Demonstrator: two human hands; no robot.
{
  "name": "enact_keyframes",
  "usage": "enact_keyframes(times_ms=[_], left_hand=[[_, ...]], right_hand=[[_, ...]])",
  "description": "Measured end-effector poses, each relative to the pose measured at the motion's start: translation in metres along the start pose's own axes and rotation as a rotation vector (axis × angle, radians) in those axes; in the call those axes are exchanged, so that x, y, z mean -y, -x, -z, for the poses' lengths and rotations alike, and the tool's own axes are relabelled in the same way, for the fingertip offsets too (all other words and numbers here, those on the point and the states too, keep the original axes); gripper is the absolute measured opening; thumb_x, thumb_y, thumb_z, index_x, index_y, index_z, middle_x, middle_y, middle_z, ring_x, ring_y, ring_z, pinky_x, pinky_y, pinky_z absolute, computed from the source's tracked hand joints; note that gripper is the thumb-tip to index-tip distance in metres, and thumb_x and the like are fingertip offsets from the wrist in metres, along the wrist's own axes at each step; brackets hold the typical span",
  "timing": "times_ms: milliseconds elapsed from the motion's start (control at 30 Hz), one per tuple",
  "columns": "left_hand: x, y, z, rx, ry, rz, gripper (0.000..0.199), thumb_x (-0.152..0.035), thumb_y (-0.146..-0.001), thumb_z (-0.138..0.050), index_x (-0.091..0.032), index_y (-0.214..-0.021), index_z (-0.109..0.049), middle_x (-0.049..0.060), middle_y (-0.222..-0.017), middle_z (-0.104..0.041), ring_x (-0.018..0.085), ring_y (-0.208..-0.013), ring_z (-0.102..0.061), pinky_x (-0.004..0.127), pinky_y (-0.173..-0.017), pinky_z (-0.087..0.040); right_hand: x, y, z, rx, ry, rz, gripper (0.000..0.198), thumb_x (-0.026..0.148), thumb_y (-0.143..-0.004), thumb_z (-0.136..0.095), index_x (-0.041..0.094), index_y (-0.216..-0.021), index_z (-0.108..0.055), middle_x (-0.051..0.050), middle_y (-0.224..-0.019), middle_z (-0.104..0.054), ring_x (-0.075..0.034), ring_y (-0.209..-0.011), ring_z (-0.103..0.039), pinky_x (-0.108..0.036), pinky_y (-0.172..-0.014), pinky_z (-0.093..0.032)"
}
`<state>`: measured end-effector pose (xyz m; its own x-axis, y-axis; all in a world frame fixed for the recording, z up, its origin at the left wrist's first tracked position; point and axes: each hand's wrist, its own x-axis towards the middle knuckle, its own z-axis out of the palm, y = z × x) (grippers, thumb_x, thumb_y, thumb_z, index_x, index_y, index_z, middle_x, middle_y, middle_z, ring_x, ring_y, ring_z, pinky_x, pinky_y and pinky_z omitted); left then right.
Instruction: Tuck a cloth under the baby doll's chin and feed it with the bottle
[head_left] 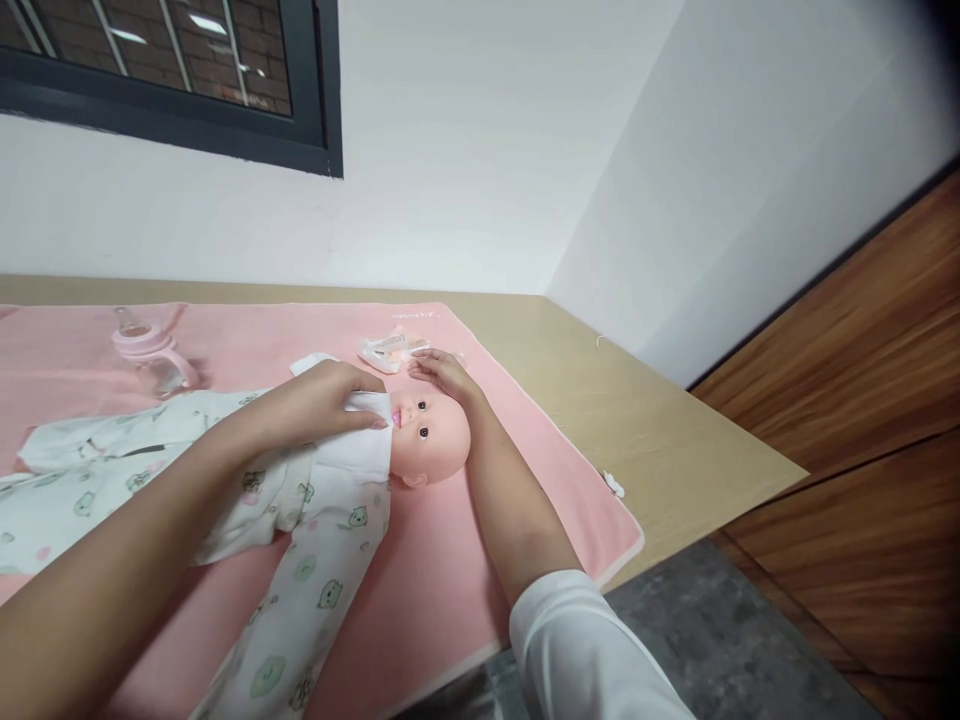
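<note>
A baby doll lies on its back on a pink mat, its bald head to the right. It wears a white outfit with green and pink animal prints. A plain white cloth lies over its upper chest up to the chin. My left hand is closed on this cloth near the neck, thumb on the near side. My right hand rests by the far side of the doll's head, fingers stretched out. Its fingertips are next to a small clear plastic packet.
A pink-handled baby bottle stands on the mat at the far left. The mat covers part of a tan table, with a small white item at its right edge. White walls and a dark-framed window are behind.
</note>
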<state>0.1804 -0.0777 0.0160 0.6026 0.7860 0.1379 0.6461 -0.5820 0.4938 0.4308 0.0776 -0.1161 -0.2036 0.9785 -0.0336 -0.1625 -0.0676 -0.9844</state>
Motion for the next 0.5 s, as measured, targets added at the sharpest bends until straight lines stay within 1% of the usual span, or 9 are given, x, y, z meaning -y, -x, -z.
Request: enact_keyframes(times_ms=[133, 267, 333, 500], left_hand=[[0.0023, -0.0009, -0.0010, -0.012, -0.010, -0.005, 0.024, -0.043, -0.079, -0.062, -0.021, -0.083, -0.073, 0.001, -0.073, -0.067, 0.021, -0.071, -0.061, 0.027, -0.063, -0.042], [0.0067, -0.0019, -0.0012, -0.022, -0.016, -0.021, 0.026, -0.043, -0.083, -0.059, -0.021, -0.084, -0.072, 0.002, -0.087, -0.073, 0.023, -0.081, -0.065, 0.028, -0.070, -0.044], [0.0086, -0.0026, -0.0016, -0.031, -0.025, -0.037, 0.026, -0.042, -0.085, -0.057, -0.021, -0.085, -0.072, 0.003, -0.093, -0.074, 0.024, -0.086, -0.065, 0.029, -0.073, -0.043], [0.0082, -0.0036, -0.0042, -0.048, -0.064, -0.082, 0.025, -0.034, -0.086, -0.051, -0.019, -0.088, -0.071, 0.005, -0.097, -0.074, 0.024, -0.090, -0.065, 0.030, -0.076, -0.044]], right_hand=[[0.0008, 0.0007, -0.0011, -0.004, 0.000, -0.009, 0.008, 0.009, -0.088, -0.062, 0.014, -0.093, -0.067, -0.005, -0.082, -0.072, -0.013, -0.079, -0.072, -0.031, -0.095, -0.057], [0.0019, 0.0016, -0.0021, -0.007, -0.002, -0.012, 0.008, 0.009, -0.087, -0.065, 0.014, -0.092, -0.066, -0.004, -0.081, -0.072, -0.013, -0.080, -0.071, -0.030, -0.095, -0.057], [0.0027, 0.0022, -0.0029, -0.017, 0.003, -0.016, 0.007, 0.009, -0.088, -0.063, 0.014, -0.091, -0.066, -0.004, -0.080, -0.072, -0.013, -0.079, -0.070, -0.030, -0.094, -0.058], [0.0041, 0.0025, -0.0040, -0.026, 0.005, -0.022, 0.006, 0.010, -0.087, -0.065, 0.014, -0.091, -0.066, -0.004, -0.079, -0.071, -0.012, -0.078, -0.070, -0.030, -0.094, -0.058]])
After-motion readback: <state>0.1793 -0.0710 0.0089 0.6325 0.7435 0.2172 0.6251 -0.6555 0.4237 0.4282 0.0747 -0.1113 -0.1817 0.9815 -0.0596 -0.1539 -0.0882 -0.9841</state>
